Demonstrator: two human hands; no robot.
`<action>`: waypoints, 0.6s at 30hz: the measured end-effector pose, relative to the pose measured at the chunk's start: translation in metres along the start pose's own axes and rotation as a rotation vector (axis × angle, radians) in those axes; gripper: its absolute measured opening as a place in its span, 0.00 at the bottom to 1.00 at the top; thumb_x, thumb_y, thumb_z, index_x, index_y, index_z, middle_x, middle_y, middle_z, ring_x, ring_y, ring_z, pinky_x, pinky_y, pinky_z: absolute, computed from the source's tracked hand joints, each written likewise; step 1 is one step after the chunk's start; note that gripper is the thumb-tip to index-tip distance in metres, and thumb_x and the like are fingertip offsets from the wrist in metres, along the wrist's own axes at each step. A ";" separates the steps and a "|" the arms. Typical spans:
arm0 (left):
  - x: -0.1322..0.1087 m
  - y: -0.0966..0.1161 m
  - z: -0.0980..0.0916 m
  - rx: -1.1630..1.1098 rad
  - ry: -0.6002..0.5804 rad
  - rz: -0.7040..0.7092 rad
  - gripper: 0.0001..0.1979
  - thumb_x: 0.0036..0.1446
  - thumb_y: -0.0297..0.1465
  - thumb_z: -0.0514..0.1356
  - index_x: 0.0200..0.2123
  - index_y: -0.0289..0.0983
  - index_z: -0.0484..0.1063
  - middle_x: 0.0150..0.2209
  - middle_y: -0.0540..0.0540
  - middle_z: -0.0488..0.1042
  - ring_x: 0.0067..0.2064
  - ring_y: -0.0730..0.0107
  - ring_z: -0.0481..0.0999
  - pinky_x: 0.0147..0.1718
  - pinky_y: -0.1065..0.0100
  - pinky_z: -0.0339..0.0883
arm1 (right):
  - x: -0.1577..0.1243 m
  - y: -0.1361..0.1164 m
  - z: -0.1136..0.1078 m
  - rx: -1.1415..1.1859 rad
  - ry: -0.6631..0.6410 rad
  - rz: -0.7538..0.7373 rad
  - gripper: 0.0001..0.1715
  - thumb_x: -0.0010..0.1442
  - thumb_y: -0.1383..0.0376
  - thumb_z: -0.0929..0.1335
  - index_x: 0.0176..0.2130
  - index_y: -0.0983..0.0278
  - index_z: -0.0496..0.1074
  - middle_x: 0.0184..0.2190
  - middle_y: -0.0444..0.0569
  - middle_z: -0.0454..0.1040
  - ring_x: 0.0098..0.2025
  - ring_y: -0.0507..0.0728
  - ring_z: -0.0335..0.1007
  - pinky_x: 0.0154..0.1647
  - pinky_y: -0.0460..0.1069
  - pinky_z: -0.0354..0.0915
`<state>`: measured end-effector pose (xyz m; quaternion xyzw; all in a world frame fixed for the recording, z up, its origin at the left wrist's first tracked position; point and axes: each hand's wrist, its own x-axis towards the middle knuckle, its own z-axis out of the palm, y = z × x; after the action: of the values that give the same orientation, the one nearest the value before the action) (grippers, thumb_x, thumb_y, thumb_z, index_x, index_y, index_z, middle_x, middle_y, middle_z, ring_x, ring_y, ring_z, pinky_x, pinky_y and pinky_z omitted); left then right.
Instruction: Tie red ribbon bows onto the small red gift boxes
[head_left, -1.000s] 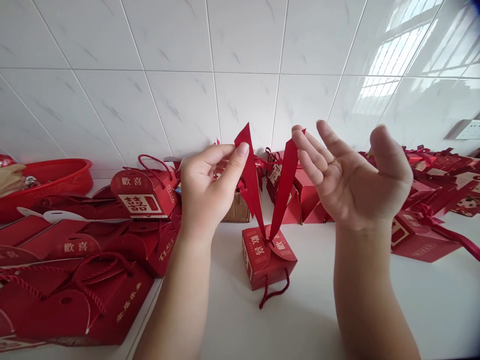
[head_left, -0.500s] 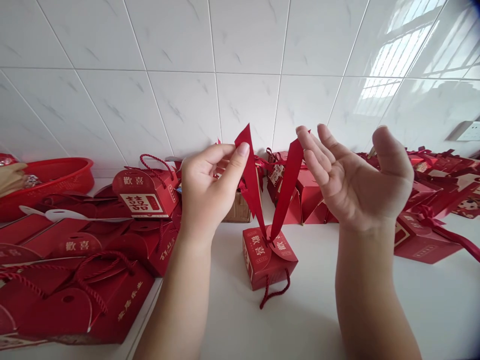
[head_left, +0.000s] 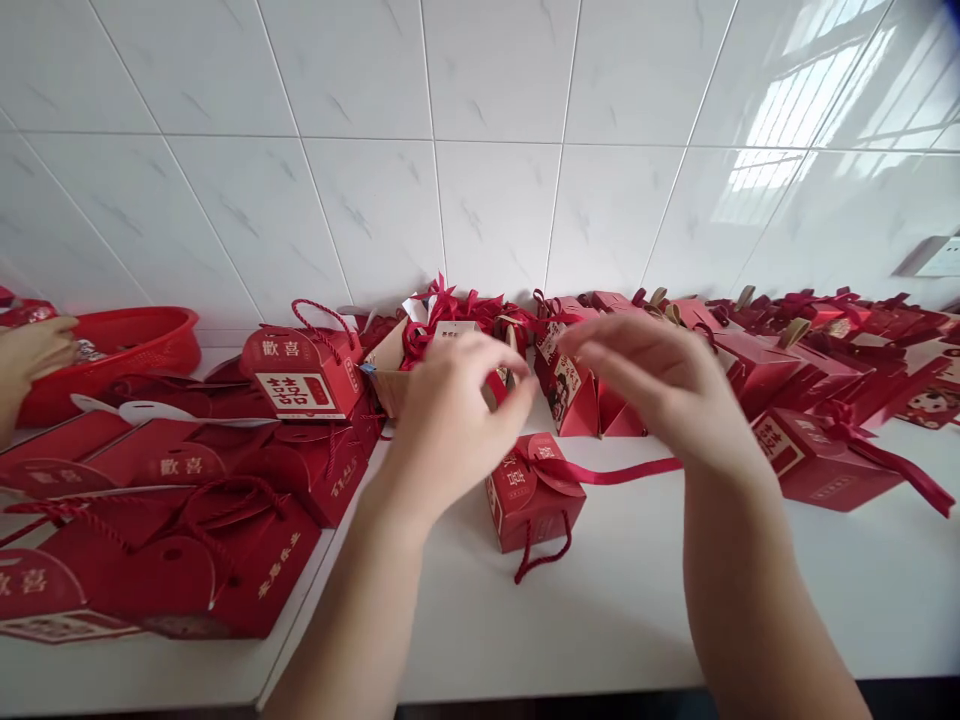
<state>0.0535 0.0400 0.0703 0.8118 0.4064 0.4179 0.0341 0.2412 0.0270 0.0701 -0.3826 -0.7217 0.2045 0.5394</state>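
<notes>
A small red gift box [head_left: 536, 505] with gold lettering and a twisted cord handle sits on the white table. A red ribbon [head_left: 615, 472] comes from its top and stretches right, passing out of sight at my right wrist. My left hand [head_left: 469, 410] hovers just above and left of the box, slightly blurred. Its thumb and forefinger curve towards each other with a gap between, and nothing shows in them. My right hand [head_left: 660, 385] is raised above the ribbon, fingers stretched left and holding nothing visible.
Stacked red gift boxes [head_left: 225, 560] lie at left, with one upright box [head_left: 304, 375] behind. Another person's hand [head_left: 41, 355] is at a red basket [head_left: 161, 340]. A carton [head_left: 386, 385] of ribbons stands at the back; rows of finished boxes [head_left: 832, 365] fill the right.
The ribbon ends, held up in a V before, have come down, and one now lies to the right. My left hand has let go its end; both hands have lowered and turned inward.
</notes>
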 end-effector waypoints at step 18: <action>-0.073 -0.038 0.051 -0.260 -0.386 -0.327 0.12 0.56 0.36 0.58 0.43 0.47 0.74 0.56 0.48 0.66 0.59 0.58 0.64 0.59 0.55 0.58 | -0.061 0.078 0.029 0.355 -0.488 0.572 0.24 0.47 0.55 0.75 0.34 0.62 0.60 0.29 0.40 0.61 0.26 0.47 0.58 0.23 0.44 0.54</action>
<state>0.0423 0.0300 -0.0253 0.7889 0.4609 0.2932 0.2813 0.2481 0.0316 -0.0330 -0.4092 -0.6466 0.5520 0.3313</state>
